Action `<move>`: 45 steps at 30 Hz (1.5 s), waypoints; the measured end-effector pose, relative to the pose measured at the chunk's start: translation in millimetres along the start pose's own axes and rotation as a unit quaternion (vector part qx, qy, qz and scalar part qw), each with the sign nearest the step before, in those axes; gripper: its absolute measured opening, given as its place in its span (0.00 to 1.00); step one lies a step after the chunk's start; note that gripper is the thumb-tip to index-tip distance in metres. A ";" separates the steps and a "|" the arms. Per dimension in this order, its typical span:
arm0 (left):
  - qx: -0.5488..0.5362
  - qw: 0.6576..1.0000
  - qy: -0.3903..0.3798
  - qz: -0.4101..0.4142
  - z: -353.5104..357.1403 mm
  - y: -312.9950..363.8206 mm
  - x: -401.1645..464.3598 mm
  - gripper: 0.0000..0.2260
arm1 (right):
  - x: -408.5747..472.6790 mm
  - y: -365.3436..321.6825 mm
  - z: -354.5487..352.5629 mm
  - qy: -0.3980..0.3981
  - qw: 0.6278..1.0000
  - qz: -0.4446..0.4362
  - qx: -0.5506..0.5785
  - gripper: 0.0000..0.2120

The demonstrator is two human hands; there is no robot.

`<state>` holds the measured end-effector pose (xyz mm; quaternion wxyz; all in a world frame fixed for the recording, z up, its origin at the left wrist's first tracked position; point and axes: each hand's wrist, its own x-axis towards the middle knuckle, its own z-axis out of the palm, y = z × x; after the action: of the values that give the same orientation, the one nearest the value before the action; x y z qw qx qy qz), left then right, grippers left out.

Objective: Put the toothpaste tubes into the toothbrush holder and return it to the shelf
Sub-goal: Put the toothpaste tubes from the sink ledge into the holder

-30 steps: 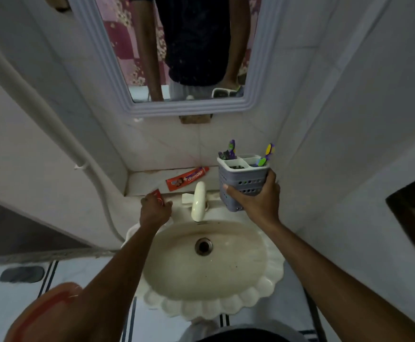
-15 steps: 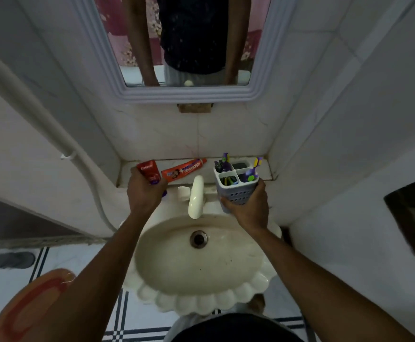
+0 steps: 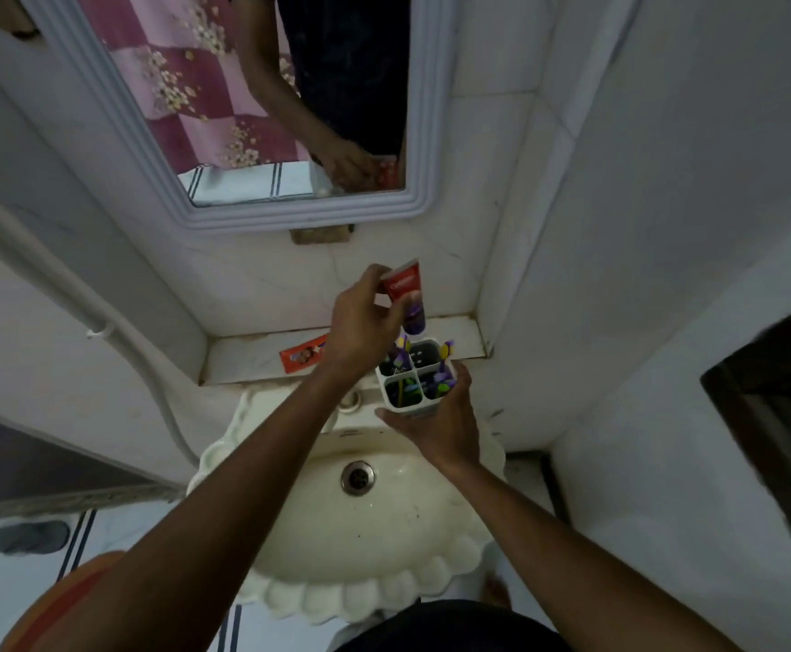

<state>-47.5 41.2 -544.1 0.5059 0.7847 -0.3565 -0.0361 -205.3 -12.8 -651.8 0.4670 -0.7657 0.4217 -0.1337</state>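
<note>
My left hand (image 3: 360, 322) grips a red toothpaste tube (image 3: 403, 284) with a purple cap end pointing down, just above the far compartments of the toothbrush holder (image 3: 414, 381). The holder is white and grey with four compartments and several purple and green toothbrushes inside. My right hand (image 3: 440, 425) holds the holder from below, in front of the shelf over the sink's back edge. A second orange-red toothpaste tube (image 3: 301, 360) lies flat on the white shelf (image 3: 243, 355), partly hidden by my left wrist.
A cream scalloped sink (image 3: 360, 534) with a drain sits below my arms; its tap is hidden behind my left forearm. A framed mirror (image 3: 290, 110) hangs above the shelf. A white pipe (image 3: 101, 322) runs down the left wall. A dark frame stands at right.
My left hand lifted the red tube from the shelf's left side and carried it right, over the holder. My right hand kept the holder near the shelf edge. The camera tilted.
</note>
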 end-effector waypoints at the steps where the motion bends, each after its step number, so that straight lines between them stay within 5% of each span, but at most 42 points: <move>1: 0.016 1.000 -0.017 -0.005 6.4 -0.7 2.0 0.13 | -0.2 2.6 -1.4 -0.006 1.000 0.001 0.010 0.71; 12: 0.093 0.994 -0.051 -0.010 25.0 -26.1 0.5 0.07 | 3.6 8.3 -7.1 -0.039 0.998 0.001 0.046 0.66; 23: 0.038 0.972 0.055 -0.224 -52.5 -97.2 -6.0 0.10 | 11.6 4.9 1.3 -0.008 0.995 0.001 0.101 0.67; 32: 0.224 0.932 -0.099 -0.268 -78.4 -165.4 -21.4 0.14 | 12.2 14.9 16.1 0.017 0.994 0.010 0.111 0.65; 41: 0.446 0.835 -0.209 -0.246 -69.0 -183.5 4.9 0.25 | 13.3 14.9 23.0 0.033 0.992 0.007 0.121 0.63; 45: 0.420 0.852 -0.183 -0.253 -65.5 -183.9 5.2 0.25 | 15.6 11.8 21.3 0.027 0.991 0.008 0.133 0.63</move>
<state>79.9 131.5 -661.5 0.0273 0.9647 -0.2126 -0.1530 -189.2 -14.4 -675.7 0.5542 -0.6895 0.4188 -0.2049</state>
